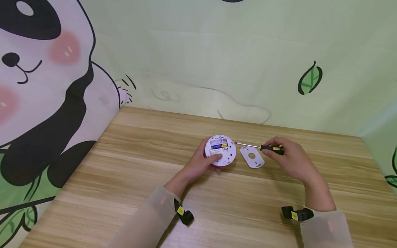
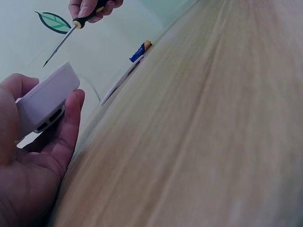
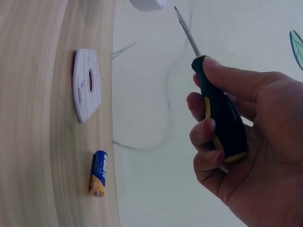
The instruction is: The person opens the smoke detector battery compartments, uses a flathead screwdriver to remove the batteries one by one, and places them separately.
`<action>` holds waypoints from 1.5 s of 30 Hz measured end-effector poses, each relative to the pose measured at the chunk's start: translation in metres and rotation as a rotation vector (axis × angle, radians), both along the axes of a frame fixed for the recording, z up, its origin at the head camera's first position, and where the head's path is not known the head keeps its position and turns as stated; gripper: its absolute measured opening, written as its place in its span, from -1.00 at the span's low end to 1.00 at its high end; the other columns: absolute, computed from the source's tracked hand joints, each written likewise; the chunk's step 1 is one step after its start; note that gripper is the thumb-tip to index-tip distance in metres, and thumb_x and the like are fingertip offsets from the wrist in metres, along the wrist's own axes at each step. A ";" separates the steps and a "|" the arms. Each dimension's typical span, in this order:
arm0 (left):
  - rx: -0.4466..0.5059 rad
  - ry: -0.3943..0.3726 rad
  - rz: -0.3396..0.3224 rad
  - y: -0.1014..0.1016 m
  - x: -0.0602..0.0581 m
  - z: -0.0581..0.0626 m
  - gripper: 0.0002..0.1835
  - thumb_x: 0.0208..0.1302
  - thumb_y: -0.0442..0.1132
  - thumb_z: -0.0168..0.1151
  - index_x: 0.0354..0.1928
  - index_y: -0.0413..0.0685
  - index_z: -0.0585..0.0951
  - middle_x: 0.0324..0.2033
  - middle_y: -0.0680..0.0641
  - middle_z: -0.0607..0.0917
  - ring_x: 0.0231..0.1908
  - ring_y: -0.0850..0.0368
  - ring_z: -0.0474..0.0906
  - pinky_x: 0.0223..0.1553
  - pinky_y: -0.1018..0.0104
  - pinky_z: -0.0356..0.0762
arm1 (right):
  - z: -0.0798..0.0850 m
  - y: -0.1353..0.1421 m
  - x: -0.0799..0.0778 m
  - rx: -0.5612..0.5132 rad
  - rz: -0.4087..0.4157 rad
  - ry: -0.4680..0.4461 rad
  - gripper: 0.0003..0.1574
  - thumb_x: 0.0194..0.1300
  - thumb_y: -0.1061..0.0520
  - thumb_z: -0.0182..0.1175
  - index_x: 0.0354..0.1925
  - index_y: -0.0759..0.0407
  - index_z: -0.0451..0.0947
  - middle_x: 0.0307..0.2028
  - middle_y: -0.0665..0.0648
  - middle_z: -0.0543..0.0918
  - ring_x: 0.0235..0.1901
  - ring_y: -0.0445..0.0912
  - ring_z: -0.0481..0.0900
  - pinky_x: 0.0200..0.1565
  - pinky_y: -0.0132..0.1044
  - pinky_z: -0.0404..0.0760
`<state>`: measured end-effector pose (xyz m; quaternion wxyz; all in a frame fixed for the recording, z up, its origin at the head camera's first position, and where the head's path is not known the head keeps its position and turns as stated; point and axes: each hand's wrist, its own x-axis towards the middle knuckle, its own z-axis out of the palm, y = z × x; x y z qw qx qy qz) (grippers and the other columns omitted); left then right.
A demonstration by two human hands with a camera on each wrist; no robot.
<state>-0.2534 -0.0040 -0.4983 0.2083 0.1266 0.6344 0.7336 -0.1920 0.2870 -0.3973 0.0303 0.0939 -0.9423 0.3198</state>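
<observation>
My left hand (image 1: 196, 163) holds a round white smoke detector (image 1: 228, 157), its thumb across the face turned up to the head camera. In that face an open compartment shows a blue and yellow battery (image 1: 219, 146). Dark slots appear on the detector's underside in the left wrist view. My right hand (image 1: 293, 160) grips the black and yellow handle of a screwdriver (image 3: 220, 111). Its metal tip points at the detector's edge, close to it in the head view; the left wrist view shows a gap between them.
A white mounting plate (image 1: 257, 161) with a round central hole lies on the wooden table (image 1: 139, 148) between the hands. Near it lies a loose blue and orange battery (image 3: 98, 174), not visible in the head view. Behind the table stands a pale green wall (image 1: 201, 51) with cartoon drawings.
</observation>
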 end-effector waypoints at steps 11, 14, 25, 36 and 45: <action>-0.054 0.042 -0.035 -0.001 0.001 0.002 -0.25 0.44 -0.35 0.23 0.54 0.24 0.16 0.14 -0.33 0.60 -0.37 0.03 0.74 -0.41 0.21 0.82 | 0.000 -0.010 -0.001 -0.004 0.054 0.087 -0.81 0.40 0.07 0.37 -0.05 0.07 0.74 -0.06 0.12 0.78 -0.08 0.02 0.66 -0.06 -0.18 0.66; -0.071 0.048 -0.041 -0.001 0.002 0.003 -0.26 0.43 -0.35 0.24 0.53 0.27 0.19 0.14 -0.31 0.59 -0.39 0.04 0.72 -0.42 0.22 0.82 | -0.001 -0.011 -0.002 0.005 0.058 0.077 -0.80 0.39 0.10 0.37 -0.04 0.07 0.74 -0.05 0.13 0.78 -0.05 0.05 0.69 -0.02 -0.07 0.69; -0.102 0.107 -0.066 0.001 0.004 0.002 -0.31 0.48 -0.31 0.21 0.52 0.22 0.19 0.11 -0.33 0.61 -0.47 0.05 0.70 -0.45 0.17 0.82 | 0.004 -0.019 0.003 0.136 0.038 0.048 -0.78 0.38 0.07 0.38 -0.02 0.03 0.75 0.00 0.16 0.76 -0.02 0.12 0.70 0.00 0.09 0.70; -0.154 0.141 -0.066 0.001 0.002 0.003 -0.34 0.49 -0.28 0.21 0.51 0.22 0.21 0.10 -0.30 0.62 -0.45 0.03 0.72 -0.41 0.09 0.84 | 0.016 -0.035 0.006 0.255 0.015 0.083 -0.75 0.36 0.03 0.39 -0.03 0.07 0.78 -0.11 0.14 0.75 -0.16 0.09 0.70 -0.18 0.06 0.69; -0.161 0.119 -0.088 -0.001 0.004 0.001 -0.33 0.51 -0.24 0.19 0.53 0.22 0.16 0.09 -0.29 0.62 -0.50 0.02 0.70 -0.42 0.09 0.84 | 0.006 -0.036 0.005 0.223 0.010 0.107 -0.81 0.33 0.09 0.41 -0.10 0.08 0.76 -0.17 0.11 0.72 -0.21 0.03 0.65 -0.22 -0.07 0.64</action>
